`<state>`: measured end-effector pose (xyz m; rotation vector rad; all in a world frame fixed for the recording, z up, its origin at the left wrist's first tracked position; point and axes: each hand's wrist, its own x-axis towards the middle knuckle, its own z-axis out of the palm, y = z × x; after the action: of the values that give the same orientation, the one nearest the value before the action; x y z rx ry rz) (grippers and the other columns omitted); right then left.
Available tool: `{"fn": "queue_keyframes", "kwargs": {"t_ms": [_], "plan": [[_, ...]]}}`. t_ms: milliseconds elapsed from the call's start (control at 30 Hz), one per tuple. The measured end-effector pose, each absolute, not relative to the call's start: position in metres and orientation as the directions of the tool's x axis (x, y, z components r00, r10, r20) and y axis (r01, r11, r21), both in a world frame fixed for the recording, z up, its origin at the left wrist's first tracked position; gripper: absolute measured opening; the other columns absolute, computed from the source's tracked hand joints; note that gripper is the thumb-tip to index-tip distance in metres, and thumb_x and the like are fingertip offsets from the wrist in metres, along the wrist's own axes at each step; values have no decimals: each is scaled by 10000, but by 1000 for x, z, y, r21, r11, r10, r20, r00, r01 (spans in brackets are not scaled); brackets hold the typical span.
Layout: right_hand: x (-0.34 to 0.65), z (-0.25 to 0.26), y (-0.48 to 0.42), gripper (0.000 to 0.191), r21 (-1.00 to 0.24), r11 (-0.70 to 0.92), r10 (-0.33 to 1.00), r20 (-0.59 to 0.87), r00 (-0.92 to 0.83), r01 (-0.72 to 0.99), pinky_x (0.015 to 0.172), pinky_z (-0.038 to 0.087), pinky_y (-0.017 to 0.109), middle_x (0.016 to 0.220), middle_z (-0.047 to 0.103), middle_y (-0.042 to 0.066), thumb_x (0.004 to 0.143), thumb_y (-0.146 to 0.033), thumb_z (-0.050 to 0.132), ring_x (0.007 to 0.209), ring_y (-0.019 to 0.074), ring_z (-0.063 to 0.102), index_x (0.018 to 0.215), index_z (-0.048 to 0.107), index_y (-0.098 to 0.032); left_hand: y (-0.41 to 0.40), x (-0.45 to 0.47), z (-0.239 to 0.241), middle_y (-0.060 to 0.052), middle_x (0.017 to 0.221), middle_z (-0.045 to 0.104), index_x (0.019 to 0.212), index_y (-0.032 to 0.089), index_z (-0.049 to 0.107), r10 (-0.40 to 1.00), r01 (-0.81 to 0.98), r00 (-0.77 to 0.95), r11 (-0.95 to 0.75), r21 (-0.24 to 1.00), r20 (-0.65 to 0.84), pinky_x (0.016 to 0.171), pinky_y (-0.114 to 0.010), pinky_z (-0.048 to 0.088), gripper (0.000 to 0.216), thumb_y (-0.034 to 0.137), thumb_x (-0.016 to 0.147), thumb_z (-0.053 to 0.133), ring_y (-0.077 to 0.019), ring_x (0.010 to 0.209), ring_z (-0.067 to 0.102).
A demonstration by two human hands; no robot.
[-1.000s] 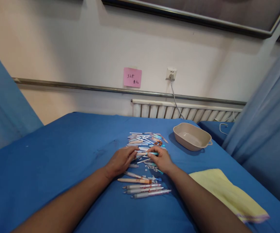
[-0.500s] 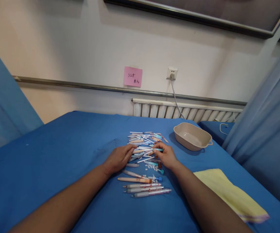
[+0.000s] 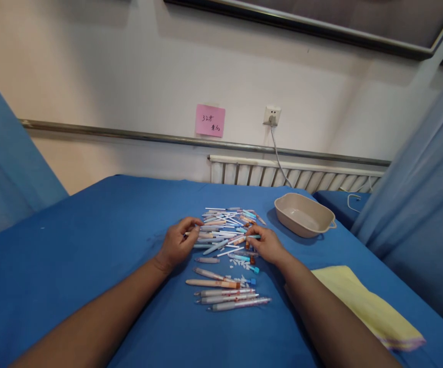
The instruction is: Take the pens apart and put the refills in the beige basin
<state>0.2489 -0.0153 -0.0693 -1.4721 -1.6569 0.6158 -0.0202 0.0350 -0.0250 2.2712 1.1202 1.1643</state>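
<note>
A heap of pens and thin white sticks lies on the blue-covered table. At its left side my left hand is closed, thumb and forefinger on a peach-coloured pen whose tip shows past the fingers. On the opposite side my right hand pinches a pen with a teal end. Small white pieces are scattered just below the heap, beside blue and teal caps. Nearer me, a peach pen with a brown end lies above three grey-gripped pens in rough rows.
A beige basin stands at the back right of the blue table cover. A folded yellow cloth lies beyond my right forearm. Behind are a radiator, a wall rail and a plugged-in socket; curtains hang at both sides.
My left hand has drawn away to the left, with a pen end now showing at its fingers. Pens in the middle of the heap have shifted left. My right hand has moved slightly right.
</note>
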Motion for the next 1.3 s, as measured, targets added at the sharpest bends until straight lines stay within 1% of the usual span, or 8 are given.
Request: {"fn": "queue_keyframes", "kwargs": {"t_ms": [333, 533, 667, 800, 900, 1067, 1200, 1300], "plan": [[234, -70, -21, 78, -705, 265, 947, 320, -39, 658, 569, 407, 234, 788, 654, -3, 791, -263, 587, 616, 127, 569, 830, 642, -223, 51, -29, -30, 12, 683, 600, 880, 158, 632, 808, 513, 203, -569, 642, 554, 564, -228, 406, 263, 360, 819, 475, -133, 597, 523], [228, -68, -23, 63, -628, 339, 922, 371, -114, 700, 735, 427, 270, 869, 660, 12, 803, -221, 591, 813, 158, 585, 851, 631, -212, 57, -31, -34, 41, 563, 516, 895, 146, 610, 846, 415, 141, -522, 745, 514, 520, -211, 397, 260, 352, 839, 462, -116, 516, 489], [228, -63, -26, 135, -553, 375, 915, 350, -201, 744, 761, 421, 286, 899, 633, 27, 772, -225, 641, 835, 163, 563, 902, 611, -205, 47, -25, -28, -7, 745, 641, 895, 159, 617, 799, 482, 364, -602, 637, 479, 662, -251, 449, 248, 360, 833, 486, -160, 695, 590], [233, -57, -32, 345, -441, 428, 898, 305, -317, 789, 853, 394, 340, 1013, 592, 49, 700, -269, 725, 964, 203, 527, 1015, 591, -217, 33, -17, -21, -37, 849, 673, 892, 190, 642, 615, 485, 693, -784, 387, 376, 783, -307, 422, 197, 317, 836, 502, -195, 813, 588], [235, -57, -33, 396, -399, 458, 886, 277, -371, 794, 906, 368, 374, 1079, 571, 61, 701, -299, 730, 1047, 227, 496, 1059, 579, -224, 30, -14, -19, -39, 880, 660, 941, 216, 641, 495, 423, 811, -864, 274, 311, 837, -330, 387, 197, 348, 827, 551, -207, 856, 569], [231, -62, -28, 285, -371, 468, 877, 308, -370, 802, 919, 368, 365, 1091, 569, 68, 759, -257, 682, 1057, 217, 494, 1023, 585, -212, 34, -14, -19, -52, 1014, 623, 1065, 237, 607, 449, 383, 856, -883, 270, 255, 869, -327, 376, 332, 446, 807, 598, -224, 970, 548], [226, -63, -25, 233, -333, 481, 868, 315, -385, 811, 922, 371, 358, 1108, 569, 78, 811, -239, 620, 1063, 214, 491, 1037, 579, -201, 31, -13, -16, -53, 997, 615, 1054, 235, 603, 429, 378, 878, -893, 244, 211, 862, -328, 374, 351, 472, 795, 612, -227, 955, 545], [228, -62, -28, 287, -340, 492, 861, 325, -390, 802, 942, 359, 373, 1131, 564, 80, 835, -305, 598, 1081, 221, 484, 1102, 562, -207, 30, -12, -15, -45, 961, 611, 1022, 232, 606, 407, 360, 894, -902, 239, 187, 834, -317, 380, 347, 481, 782, 626, -220, 912, 548]]}}
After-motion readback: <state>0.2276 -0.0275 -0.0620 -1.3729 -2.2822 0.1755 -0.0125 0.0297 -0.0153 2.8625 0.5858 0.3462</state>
